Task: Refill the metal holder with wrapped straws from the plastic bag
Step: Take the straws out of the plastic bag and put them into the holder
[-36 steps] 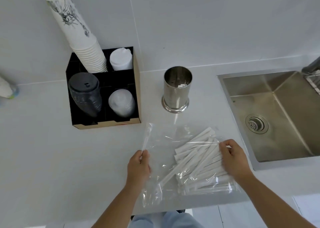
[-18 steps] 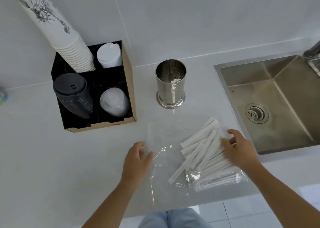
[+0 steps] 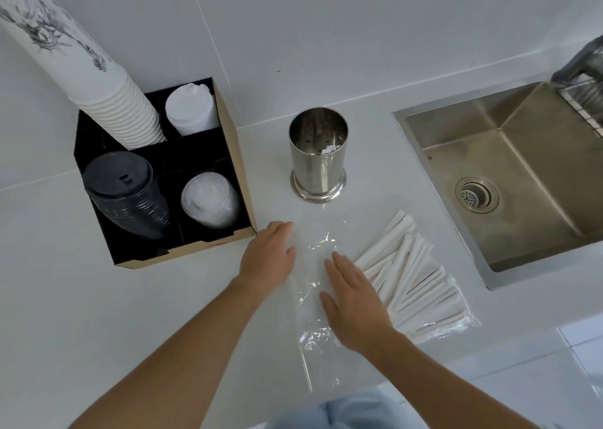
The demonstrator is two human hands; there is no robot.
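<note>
I am looking down at a pale grey table (image 3: 98, 298) that meets a white wall (image 3: 326, 36). To the right of my fingers a steel sink (image 3: 522, 180) is sunk into the table, its drain off beyond my right fingertips. To the left of my left fingers stands a black box (image 3: 241, 180) with four compartments: a tall stack of paper cups (image 3: 98, 92), a stack of white lids (image 3: 191, 110), a stack of black lids (image 3: 125, 193) and a stack of clear lids (image 3: 210, 200).

The top of the cup stack runs out of view. A dark thing at the sink's far right corner is cut off and I cannot tell what it is. The bag (image 3: 313, 298) is so clear that its edges are hard to trace against the table. Inside the holder (image 3: 318, 157) I can make out only a scrap of white; how much is in there I cannot tell.

My left hand (image 3: 269, 258) lies flat, fingers together and stretched out, resting on the table at the bag's left edge. My right hand (image 3: 354, 304) is also flat and spread, palm down on the bag, gripping nothing. The straws (image 3: 414, 275) lie fanned inside the bag just to the right of my right fingers, touching the side of that hand. The holder stands upright past my fingertips, straight ahead, just beyond the far end of the bag.
</note>
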